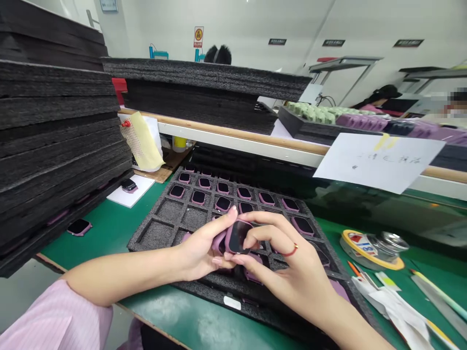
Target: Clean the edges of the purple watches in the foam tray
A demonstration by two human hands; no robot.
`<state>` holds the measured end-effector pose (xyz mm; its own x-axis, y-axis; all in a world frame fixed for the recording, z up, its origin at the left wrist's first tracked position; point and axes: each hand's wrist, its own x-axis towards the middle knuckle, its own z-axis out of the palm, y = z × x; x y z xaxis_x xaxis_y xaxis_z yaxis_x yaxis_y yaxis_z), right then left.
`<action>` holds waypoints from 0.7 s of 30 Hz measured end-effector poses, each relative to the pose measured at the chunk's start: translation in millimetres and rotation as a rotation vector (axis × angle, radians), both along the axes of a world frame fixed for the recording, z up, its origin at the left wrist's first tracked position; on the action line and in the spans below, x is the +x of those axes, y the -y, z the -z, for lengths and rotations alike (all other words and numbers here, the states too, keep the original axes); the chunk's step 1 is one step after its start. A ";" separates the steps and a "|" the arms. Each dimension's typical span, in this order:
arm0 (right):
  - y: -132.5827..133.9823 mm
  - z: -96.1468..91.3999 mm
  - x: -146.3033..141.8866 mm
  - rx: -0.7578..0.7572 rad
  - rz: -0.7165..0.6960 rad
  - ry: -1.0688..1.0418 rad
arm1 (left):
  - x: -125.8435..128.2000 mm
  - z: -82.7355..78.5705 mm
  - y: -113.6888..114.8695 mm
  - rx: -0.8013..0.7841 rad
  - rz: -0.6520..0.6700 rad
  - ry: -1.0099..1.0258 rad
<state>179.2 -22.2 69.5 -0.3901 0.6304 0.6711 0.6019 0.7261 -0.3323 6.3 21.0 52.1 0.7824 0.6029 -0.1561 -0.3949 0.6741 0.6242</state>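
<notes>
A smartwatch body with a purple frame and dark glass face (237, 236) is held between both hands above a black foam tray (157, 236). My left hand (199, 248) is closed around its left side, thumb at the upper edge. A second purple piece (219, 243) shows behind it in the left fingers, partly hidden. My right hand (292, 253) grips the right and lower edges, with a bent finger against the glass. More purple watch bodies (244, 193) lie face up in the tray's square slots below. My forearms and hands cover some of the slots.
Stacked black foam trays (62, 131) rise at the left. A loose watch (79, 227) lies on the green table (215, 321); another (129, 185) rests on white paper. Tape roll (365, 262), glass jar, pens and tissue (397, 304) are at right. A shelf edge (237, 138) crosses behind.
</notes>
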 end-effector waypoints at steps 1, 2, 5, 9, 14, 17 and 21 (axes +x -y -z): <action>0.2 1.8 -0.4 -0.015 -0.007 -0.022 | 0.7 1.8 0.4 0.013 0.006 0.005; 0.5 3.0 -0.8 -0.025 -0.010 -0.044 | 1.2 3.0 0.5 0.027 0.010 0.005; 1.3 3.3 -1.7 -0.054 -0.012 -0.121 | 1.7 4.4 0.2 0.052 0.007 -0.022; 0.6 0.7 -0.9 -0.148 -0.015 -0.262 | 2.5 5.3 0.7 0.064 0.001 -0.030; -1.6 -0.6 4.4 -0.168 0.044 -0.626 | 4.9 4.8 2.3 0.037 0.012 -0.028; -2.2 0.3 8.2 -0.197 0.050 -0.845 | 5.1 4.5 3.1 0.020 0.013 -0.024; -2.3 1.8 10.0 -0.210 0.054 -0.873 | 3.9 5.1 4.7 0.066 0.025 0.009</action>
<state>189.2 -19.9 67.7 0.2387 0.7764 0.5833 0.1048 0.5766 -0.8103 10.2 16.3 47.1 0.7984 0.5921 -0.1098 -0.3843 0.6413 0.6641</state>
